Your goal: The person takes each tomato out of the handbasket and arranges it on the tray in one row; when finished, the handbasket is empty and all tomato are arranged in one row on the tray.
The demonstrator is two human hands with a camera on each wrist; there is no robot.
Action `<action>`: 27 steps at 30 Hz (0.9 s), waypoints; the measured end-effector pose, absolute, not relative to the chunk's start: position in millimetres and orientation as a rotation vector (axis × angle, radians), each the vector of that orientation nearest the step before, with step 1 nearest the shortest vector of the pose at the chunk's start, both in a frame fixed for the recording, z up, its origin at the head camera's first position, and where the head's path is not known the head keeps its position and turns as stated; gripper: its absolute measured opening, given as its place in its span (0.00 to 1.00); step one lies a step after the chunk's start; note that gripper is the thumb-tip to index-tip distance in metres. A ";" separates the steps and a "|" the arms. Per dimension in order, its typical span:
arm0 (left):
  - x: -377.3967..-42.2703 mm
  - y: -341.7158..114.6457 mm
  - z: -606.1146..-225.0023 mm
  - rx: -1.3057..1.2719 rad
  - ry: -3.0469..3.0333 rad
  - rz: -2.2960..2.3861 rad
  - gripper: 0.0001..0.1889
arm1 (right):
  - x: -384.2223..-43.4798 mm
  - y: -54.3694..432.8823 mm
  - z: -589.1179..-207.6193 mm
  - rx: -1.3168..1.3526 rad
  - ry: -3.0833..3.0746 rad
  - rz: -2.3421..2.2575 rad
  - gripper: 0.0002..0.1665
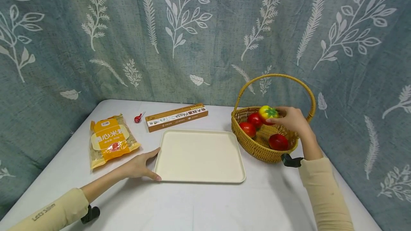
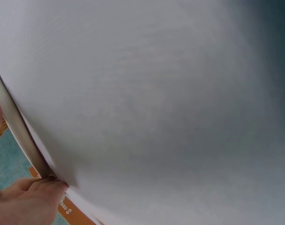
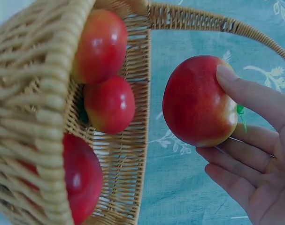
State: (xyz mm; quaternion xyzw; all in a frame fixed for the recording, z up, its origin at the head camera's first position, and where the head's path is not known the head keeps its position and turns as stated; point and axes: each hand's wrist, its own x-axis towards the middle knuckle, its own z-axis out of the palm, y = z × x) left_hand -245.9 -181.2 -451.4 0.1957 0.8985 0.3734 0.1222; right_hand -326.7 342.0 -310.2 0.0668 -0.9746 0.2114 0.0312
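My right hand [image 1: 293, 119] holds a red-and-yellow tomato [image 3: 194, 101] with a green leafy top, thumb on one side and fingers on the other. In the head view it is over the wicker basket [image 1: 266, 155]; in the right wrist view it shows beside the basket's rim. Inside the basket lie three red fruits, one at the front right [image 1: 278, 142], one at the left [image 1: 248, 129] and one behind it [image 1: 255, 120]. My left hand [image 1: 139, 167], thumb and fingers spread apart, touches the left edge of a cream rectangular tray [image 1: 200, 157] lying on the table.
Beyond the tray is a brown-and-white pasta box [image 1: 176, 117]. A small red wrapped lollipop [image 1: 137, 118] lies left of it. An orange-and-yellow food bag [image 1: 112, 140] sits at the left. The basket's tall handle [image 1: 276, 75] arches up near the right hand. A patterned curtain [image 1: 205, 74] stands behind.
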 end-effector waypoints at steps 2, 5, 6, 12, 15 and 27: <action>-245.8 -181.1 -451.1 0.570 2.622 1.091 0.61 | -323.8 340.3 -310.2 0.205 -2.989 0.652 0.48; -245.9 -181.0 -450.3 0.567 2.623 1.091 0.61 | -319.3 337.1 -310.5 0.210 -2.969 0.658 0.50; -246.1 -181.0 -450.3 0.570 2.624 1.087 0.60 | -318.0 336.0 -310.7 0.214 -2.962 0.664 0.51; -247.0 -180.5 -450.4 0.572 2.625 1.074 0.60 | -309.2 327.5 -312.9 0.238 -2.926 0.711 0.54; -247.0 -181.0 -450.6 0.573 2.621 1.083 0.60 | -305.9 322.2 -314.2 0.268 -2.907 0.708 0.53; -246.4 -181.3 -450.1 0.603 2.625 1.076 0.60 | -295.0 296.7 -316.4 0.394 -2.819 0.728 0.46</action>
